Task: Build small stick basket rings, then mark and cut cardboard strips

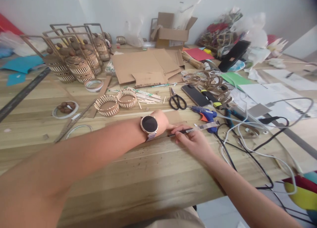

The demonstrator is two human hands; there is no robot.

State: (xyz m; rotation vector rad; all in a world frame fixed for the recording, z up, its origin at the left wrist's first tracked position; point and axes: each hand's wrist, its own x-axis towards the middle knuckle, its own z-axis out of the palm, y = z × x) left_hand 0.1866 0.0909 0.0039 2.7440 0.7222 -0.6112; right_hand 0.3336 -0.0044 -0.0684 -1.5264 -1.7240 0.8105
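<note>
My left arm reaches across the wooden table (138, 175), a round dark watch (149, 124) on its wrist. My left hand (161, 119) rests on a flat piece of cardboard (174, 117); only its back and thumb show, the fingers are hidden. Just to its right, my right hand (192, 140) pinches a thin dark pen-like tool (182, 131) whose tip lies against the table by my left thumb. A clear ruler (206, 124) lies just beyond the right hand's fingers.
Black scissors (177, 101), a dark phone (195, 95) and a blue glue gun (205, 113) lie behind the hands. Tangled cables (247, 135) spread to the right. Two small stick baskets (116, 103), several lantern-like baskets (74, 61) and flat cardboard sheets (146, 66) sit further back.
</note>
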